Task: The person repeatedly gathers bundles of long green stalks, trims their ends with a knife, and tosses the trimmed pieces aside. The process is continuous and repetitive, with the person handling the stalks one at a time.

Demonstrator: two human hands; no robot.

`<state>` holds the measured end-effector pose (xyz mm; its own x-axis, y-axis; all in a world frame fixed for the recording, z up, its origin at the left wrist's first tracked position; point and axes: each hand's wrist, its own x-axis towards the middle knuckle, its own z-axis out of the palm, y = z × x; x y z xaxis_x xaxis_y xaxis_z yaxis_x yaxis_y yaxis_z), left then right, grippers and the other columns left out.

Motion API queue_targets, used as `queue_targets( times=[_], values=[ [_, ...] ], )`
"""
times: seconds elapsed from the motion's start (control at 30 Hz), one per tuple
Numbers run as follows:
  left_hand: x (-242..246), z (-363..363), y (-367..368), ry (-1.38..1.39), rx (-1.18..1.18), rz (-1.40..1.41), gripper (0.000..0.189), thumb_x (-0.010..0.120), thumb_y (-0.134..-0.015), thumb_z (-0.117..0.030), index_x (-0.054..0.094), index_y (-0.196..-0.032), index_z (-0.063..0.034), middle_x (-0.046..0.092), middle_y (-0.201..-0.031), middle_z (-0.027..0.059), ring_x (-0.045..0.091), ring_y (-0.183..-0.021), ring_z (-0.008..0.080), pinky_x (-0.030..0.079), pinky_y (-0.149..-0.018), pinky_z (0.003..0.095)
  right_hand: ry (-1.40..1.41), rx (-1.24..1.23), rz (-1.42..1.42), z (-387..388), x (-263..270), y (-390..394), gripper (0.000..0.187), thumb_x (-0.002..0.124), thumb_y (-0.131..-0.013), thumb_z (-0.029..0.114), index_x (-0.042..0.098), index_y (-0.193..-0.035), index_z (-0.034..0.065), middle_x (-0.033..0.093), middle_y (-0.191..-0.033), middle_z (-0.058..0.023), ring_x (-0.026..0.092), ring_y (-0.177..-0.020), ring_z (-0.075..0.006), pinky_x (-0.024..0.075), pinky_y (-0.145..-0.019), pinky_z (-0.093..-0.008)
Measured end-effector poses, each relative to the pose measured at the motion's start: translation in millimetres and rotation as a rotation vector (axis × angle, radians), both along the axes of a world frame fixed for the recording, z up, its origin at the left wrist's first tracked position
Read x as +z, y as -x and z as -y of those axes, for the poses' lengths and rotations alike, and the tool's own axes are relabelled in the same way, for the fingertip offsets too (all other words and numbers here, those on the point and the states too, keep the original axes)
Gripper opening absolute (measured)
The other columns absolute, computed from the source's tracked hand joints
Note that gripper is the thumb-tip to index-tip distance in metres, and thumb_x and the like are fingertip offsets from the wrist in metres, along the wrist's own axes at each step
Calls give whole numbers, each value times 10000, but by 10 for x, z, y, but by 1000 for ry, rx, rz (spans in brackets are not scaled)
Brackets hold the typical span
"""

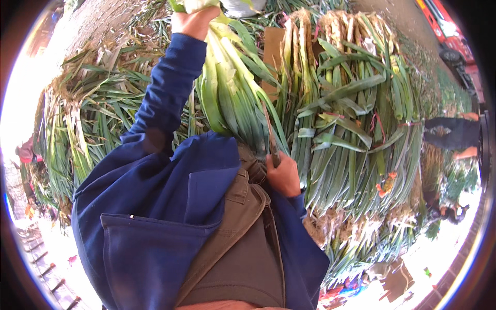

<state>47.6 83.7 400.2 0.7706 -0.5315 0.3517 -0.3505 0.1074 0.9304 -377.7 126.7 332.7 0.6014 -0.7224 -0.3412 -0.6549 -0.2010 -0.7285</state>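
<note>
At the top of the head view my left hand (196, 21) is closed around the pale upper end of a bunch of leafy green stalks, which look like leeks or green onions (232, 85). The bunch hangs with its green leaves down towards my lap. My right hand (283, 173) grips the handle of a knife (271, 135) with a narrow, brownish blade, pointing up along the right side of the bunch. The blade's contact with the leaves cannot be told. Just right of it lie tied bundles of the same plant (348, 128), roots towards the top.
A big heap of green leaves (112, 93) lies at the left. Brown cardboard (272, 58) shows behind the bunch. A pale rounded thing (242, 7) is at the top. Further bundles (364, 240) lie at lower right. Another person's dark-clothed legs (451, 133) and a red vehicle (457, 42) are at the right.
</note>
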Motion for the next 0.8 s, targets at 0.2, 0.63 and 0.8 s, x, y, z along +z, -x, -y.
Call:
queue_targets(
  times=[0.2,0.63,0.8],
  values=[
    [28,56,-248,-101,196,0,195,808,-788,-145,796,-932,-14,777,-971,80,722,-916,150,557,-817,307,-212,80,217,38,553,-370,273,636,-949,248,636,-926,-24,652,-849,-305,639,-812,-501,500,-711,-516],
    [981,-1179,-858,-199,-112,728,413,638,-959,-231,650,-1307,-10,645,-1312,165,610,-1240,281,467,-1087,390,-123,-162,152,90,-16,-187,314,689,-936,252,672,-868,-54,653,-691,-184,617,-629,-239,486,-642,-411],
    [1178,-1189,-855,118,-169,-421,323,618,-983,-126,650,-1277,5,645,-1298,149,645,-1170,242,516,-1017,366,-65,-144,149,102,-113,-215,279,693,-942,238,688,-878,-33,672,-709,-147,651,-662,-210,497,-650,-377]
  ],
)
